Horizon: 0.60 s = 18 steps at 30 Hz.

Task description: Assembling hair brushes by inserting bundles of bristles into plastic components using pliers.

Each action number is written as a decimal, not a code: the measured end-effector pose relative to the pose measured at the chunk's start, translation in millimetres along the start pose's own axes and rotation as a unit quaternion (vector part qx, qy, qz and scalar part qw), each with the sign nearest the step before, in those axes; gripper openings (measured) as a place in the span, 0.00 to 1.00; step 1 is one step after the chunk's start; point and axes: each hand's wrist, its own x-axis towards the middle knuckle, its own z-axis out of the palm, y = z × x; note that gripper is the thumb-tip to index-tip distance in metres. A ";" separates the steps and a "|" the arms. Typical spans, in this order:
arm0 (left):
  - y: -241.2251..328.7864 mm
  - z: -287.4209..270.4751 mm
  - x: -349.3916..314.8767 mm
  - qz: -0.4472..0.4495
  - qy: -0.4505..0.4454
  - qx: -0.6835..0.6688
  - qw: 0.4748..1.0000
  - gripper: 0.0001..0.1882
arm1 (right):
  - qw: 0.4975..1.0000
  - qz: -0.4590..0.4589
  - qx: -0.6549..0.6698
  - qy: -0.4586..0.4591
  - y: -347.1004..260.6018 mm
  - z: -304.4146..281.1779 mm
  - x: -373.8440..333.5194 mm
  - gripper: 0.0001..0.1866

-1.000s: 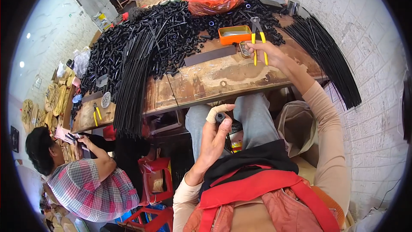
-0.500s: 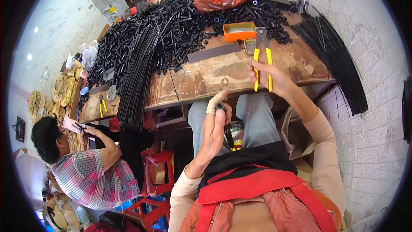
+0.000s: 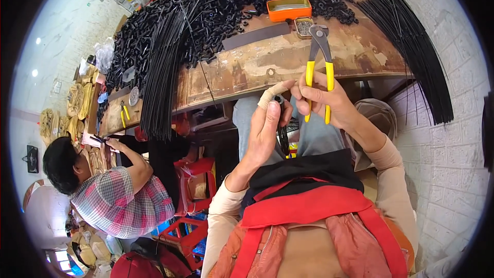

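Observation:
My left hand (image 3: 263,131) is closed around a short black tubular part (image 3: 279,98), whose round end shows at the top. Its index finger wears a pale cloth cover and points toward my right fingers. In my right hand (image 3: 321,97) are yellow-handled nippers (image 3: 320,38), their dark metal head pointing away from me toward the bench. Right thumb and fingertips come close to the left index tip; whether something thin is pinched there I cannot make out. Below the left hand a dark elongated bunch (image 3: 283,139) hangs over my lap, partly hidden.
Across the wooden bench (image 3: 242,74) lie heaped black parts (image 3: 216,15), an orange tray (image 3: 289,10), a small dish of metal bits (image 3: 303,27) and a dark flat strip (image 3: 256,36). Black rod bundles (image 3: 163,77) (image 3: 419,46) overhang the edge. At left sits a co-worker (image 3: 118,195).
My right hand with the nippers has come in beside my left hand, its fingertips now near the left index finger. The left hand has risen slightly. The view has shifted too.

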 end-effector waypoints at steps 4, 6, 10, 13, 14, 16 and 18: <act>1.7 -4.6 -3.2 0.006 -0.004 0.006 1.000 0.26 | 0.992 -0.057 -0.109 -0.007 5.7 4.2 2.9 0.08; 1.6 -8.1 -4.7 0.003 -0.004 -0.007 1.000 0.26 | 0.980 -0.095 -0.171 -0.020 7.6 8.0 3.8 0.08; 2.7 -13.9 -8.9 -0.001 -0.003 -0.035 0.999 0.26 | 0.975 -0.108 -0.196 0.019 5.1 19.0 2.3 0.10; 4.6 -13.7 -9.9 -0.007 0.003 -0.045 0.999 0.26 | 0.953 -0.168 -0.250 0.016 12.9 21.4 3.2 0.10; 2.9 -15.3 -10.0 -0.008 0.005 -0.046 0.999 0.26 | 0.958 -0.147 -0.244 0.039 11.9 25.4 1.1 0.09; -2.1 -19.2 -10.6 0.003 0.001 -0.052 0.999 0.26 | 0.961 -0.125 -0.238 0.063 11.5 26.5 1.1 0.09; -4.4 -23.7 -12.1 0.004 -0.001 -0.051 0.999 0.26 | 0.898 -0.197 -0.386 0.071 7.1 15.4 6.1 0.06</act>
